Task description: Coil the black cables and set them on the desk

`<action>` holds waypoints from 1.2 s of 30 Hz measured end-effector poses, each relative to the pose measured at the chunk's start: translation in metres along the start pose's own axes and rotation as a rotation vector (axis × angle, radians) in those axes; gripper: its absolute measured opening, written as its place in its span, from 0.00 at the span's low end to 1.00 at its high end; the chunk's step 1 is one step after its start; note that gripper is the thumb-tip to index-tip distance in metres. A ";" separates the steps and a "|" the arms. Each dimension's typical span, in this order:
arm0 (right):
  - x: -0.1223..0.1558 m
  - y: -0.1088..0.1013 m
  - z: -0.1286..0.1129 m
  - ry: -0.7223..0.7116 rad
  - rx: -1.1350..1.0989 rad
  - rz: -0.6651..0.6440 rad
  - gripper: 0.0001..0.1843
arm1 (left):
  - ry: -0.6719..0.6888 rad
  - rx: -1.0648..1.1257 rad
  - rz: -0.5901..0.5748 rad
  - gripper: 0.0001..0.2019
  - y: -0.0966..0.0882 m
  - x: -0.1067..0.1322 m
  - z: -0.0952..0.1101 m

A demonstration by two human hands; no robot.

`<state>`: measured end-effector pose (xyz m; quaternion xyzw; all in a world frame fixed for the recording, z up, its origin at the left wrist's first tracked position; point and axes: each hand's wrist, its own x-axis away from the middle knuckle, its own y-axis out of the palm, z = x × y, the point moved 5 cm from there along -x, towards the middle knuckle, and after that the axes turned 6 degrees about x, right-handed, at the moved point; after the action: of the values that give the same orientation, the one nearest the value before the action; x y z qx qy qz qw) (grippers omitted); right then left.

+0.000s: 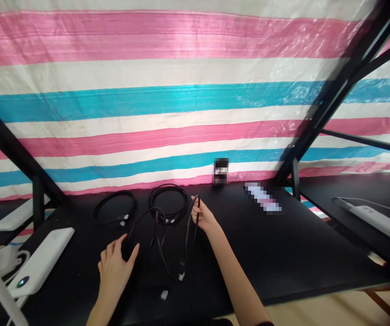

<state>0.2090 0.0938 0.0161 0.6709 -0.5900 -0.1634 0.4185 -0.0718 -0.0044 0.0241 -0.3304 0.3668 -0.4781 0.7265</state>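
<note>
The right grip is closed on a black cable, raised over the middle of the tabletop, with a bend of it standing above the fingers and strands hanging toward the near edge. The left grip is spread wide, thumb apart from the fingers; its fingertips are just beside the cable's left bend, and whether they touch cannot be told. One white plug shows at the low end of the hanging strands, and a second plug is closer to the near edge. Beyond the hands, toward the far edge, are two coils: the right coil, just beyond the held cable, and the left coil, nearer the far left corner, each with white ends. A long white device lies slantwise along the left edge, bounding the left hand's side. Open black surface runs from the right forearm to the right edge and the near right corner, giving broad room there. A blurred dark object is at the far edge, and a blurred pale object lies near the far right corner. A striped sheet rises behind the far edge.
</note>
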 end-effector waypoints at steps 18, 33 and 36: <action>0.015 0.021 0.005 0.227 -0.007 -0.198 0.18 | 0.085 0.651 -0.283 0.15 0.003 -0.012 0.017; 0.011 0.018 -0.003 0.001 0.013 -0.115 0.22 | -0.283 1.436 -0.110 0.19 -0.053 0.010 0.030; 0.012 0.015 -0.018 -0.181 -0.046 -0.077 0.21 | -0.252 1.452 0.052 0.21 -0.073 0.009 0.021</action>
<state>0.2149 0.0896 0.0414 0.6659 -0.5951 -0.2527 0.3723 -0.0841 -0.0334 0.0935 0.1902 -0.1206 -0.5416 0.8099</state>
